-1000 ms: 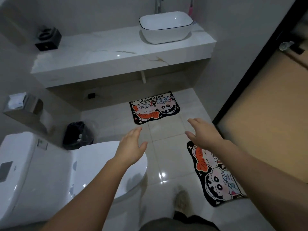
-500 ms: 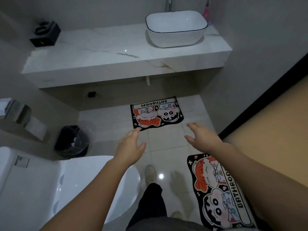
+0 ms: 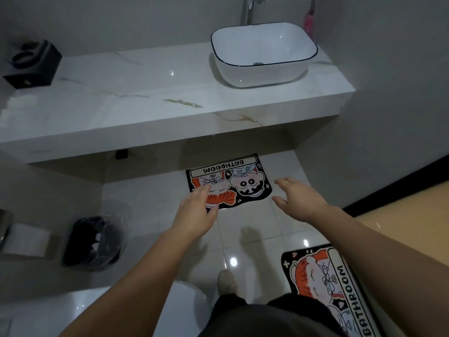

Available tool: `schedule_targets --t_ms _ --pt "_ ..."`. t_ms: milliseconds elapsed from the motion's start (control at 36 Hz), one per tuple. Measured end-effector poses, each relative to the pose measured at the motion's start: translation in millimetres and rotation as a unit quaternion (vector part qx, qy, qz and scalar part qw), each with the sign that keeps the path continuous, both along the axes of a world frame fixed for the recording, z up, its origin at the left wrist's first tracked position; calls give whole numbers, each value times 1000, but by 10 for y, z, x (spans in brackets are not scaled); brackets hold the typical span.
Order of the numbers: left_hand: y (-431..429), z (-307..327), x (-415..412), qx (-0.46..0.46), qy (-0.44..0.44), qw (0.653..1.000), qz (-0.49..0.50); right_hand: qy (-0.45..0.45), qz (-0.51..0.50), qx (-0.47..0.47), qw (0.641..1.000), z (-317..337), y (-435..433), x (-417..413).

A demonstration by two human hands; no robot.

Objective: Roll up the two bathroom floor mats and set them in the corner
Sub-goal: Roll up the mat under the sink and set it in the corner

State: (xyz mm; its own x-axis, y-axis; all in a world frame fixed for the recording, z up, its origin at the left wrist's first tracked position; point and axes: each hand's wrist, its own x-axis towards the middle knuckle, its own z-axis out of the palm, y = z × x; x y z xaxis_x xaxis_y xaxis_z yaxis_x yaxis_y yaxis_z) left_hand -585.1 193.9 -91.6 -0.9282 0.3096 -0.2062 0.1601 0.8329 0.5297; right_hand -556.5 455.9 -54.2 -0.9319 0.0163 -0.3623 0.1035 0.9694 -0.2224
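Neither hand is gripping anything: left hand (image 3: 198, 212) and right hand (image 3: 300, 199) are reaching, fingers spread, above the far mat (image 3: 245, 186) lying flat under the counter (image 3: 170, 113). Rolling is not begun; near mat (image 3: 335, 283) is waiting. Next, pinching an edge.

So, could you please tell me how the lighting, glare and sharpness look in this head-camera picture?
Head view: dim, cool light; bright glare spots on the floor tiles and countertop; wide-angle bending curves the counter edge; the bin and left margin look soft, while the far mat stays legible between the open left hand and right hand.
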Motion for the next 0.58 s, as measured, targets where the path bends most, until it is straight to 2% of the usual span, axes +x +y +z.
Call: schedule_targets --t_ms 306,472,583 --pt "113 -157 -536 1 -14 1000 1 -31 -3 -2 1000 -218 245 -727" --pt "394 -363 -933 -32 -7 999 -1 -39 29 -11 999 -452 528 -1278" --pt "628 -444 -1211 -44 -34 998 22 -43 55 -26 997 -585 722 -1687"
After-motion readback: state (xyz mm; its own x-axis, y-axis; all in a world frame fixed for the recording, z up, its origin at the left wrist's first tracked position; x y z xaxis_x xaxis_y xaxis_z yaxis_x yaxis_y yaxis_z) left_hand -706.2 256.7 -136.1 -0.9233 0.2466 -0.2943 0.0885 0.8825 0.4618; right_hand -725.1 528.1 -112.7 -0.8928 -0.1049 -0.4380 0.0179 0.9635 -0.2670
